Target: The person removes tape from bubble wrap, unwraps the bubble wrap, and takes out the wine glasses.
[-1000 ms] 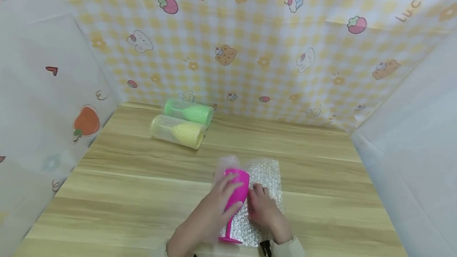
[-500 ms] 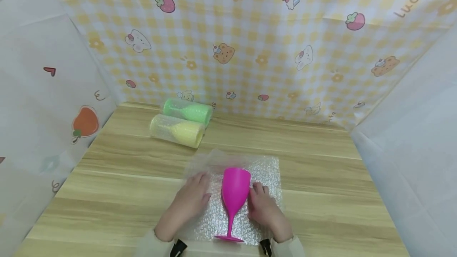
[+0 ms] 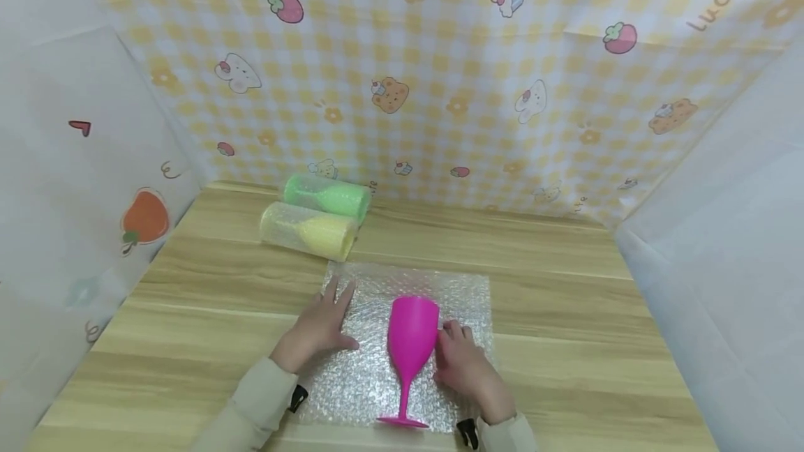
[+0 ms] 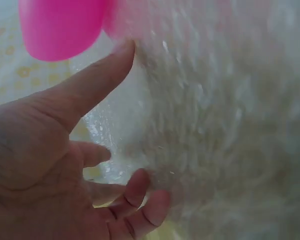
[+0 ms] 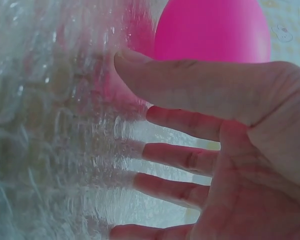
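A bright pink plastic goblet (image 3: 413,333) lies on its side on a sheet of bubble wrap (image 3: 361,382), rim toward the back wall and foot toward the person. My left hand (image 3: 317,326) rests with spread fingers on the sheet's left edge, apart from the goblet. Close beside the goblet's bowl on the right, my right hand (image 3: 461,361) touches the wrap. In the right wrist view its thumb (image 5: 180,85) and fingers are fairly straight against the sheet. The left wrist view shows the left thumb (image 4: 97,82) extended over the wrap, with the pink bowl (image 4: 62,27) beyond.
Toward the back left of the wooden table (image 3: 553,368) lie a yellow goblet (image 3: 323,232) and a green goblet (image 3: 339,197), each rolled in bubble wrap. A yellow checked cloth (image 3: 440,54) hangs behind, with white sheets (image 3: 722,277) at the sides.
My left hand has left the goblet and moved left, and the bubble wrap's left part now lies spread flat beneath it. The goblet is uncovered; my right hand has stayed nearly still.
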`<action>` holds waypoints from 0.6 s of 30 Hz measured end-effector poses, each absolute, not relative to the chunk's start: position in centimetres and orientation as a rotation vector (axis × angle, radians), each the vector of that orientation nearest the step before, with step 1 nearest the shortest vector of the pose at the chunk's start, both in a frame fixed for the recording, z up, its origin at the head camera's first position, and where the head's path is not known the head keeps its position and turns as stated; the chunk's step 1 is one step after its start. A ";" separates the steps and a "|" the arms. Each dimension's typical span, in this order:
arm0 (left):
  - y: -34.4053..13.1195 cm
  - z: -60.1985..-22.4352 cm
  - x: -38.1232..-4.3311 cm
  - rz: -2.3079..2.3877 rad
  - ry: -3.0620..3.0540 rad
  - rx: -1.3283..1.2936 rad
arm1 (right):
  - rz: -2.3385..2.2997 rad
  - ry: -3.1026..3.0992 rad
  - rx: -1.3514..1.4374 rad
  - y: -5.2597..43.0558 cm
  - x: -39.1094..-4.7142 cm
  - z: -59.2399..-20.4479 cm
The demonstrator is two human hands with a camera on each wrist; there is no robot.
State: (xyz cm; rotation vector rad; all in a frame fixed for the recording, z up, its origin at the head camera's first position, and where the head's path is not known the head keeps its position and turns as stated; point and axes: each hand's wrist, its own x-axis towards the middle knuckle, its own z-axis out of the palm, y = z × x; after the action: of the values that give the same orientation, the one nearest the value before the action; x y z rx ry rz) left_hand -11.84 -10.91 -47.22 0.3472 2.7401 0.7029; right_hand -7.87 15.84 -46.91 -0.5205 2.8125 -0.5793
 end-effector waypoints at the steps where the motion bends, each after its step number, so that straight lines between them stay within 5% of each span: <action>1: -11.1 -47.2 -12.0 0.702 2.720 0.340 | -0.578 2.813 -0.525 15.8 -7.9 -46.9; 18: -10.8 -46.3 -12.3 0.472 2.664 0.301 | -0.653 2.776 -0.575 16.1 -8.6 -46.4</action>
State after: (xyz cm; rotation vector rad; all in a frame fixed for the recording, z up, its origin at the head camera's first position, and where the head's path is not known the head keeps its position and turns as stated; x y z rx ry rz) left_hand -12.26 -10.80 -46.33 0.3011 2.6637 0.4719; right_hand -8.57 16.12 -46.39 -0.5746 2.7762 -0.6531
